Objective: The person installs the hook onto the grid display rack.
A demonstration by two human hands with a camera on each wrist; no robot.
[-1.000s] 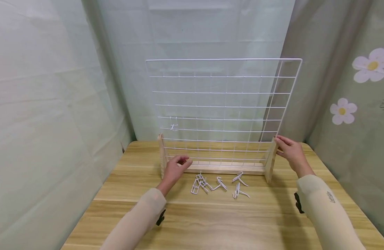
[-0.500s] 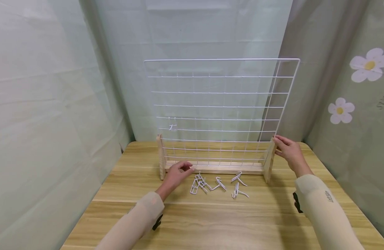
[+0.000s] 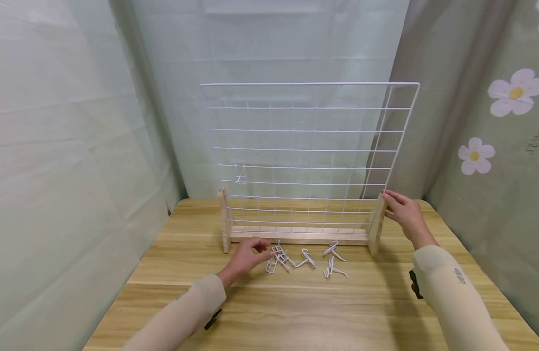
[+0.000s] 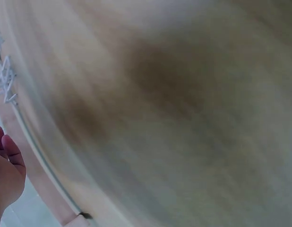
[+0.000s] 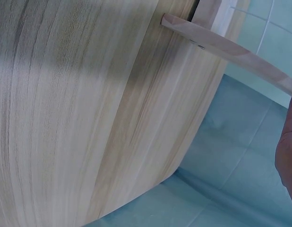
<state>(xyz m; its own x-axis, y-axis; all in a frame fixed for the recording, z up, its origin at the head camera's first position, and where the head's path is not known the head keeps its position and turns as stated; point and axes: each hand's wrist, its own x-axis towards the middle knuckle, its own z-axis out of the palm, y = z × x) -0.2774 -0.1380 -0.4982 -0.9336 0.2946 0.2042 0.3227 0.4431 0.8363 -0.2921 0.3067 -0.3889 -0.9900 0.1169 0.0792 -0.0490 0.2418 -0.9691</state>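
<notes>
Centre frame, one white wire grid panel with one hung hook stands between two wooden uprights. Below lie three single hooks and an uncountable hook tangle. The left hand, fingers relaxed, is beside it; the right hand pinches the right upright.

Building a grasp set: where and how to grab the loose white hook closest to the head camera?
Probably pinch that hook by its prong, midway, coming from the person's right: the prong juts rightward from the body, away from the other loose hooks.
</notes>
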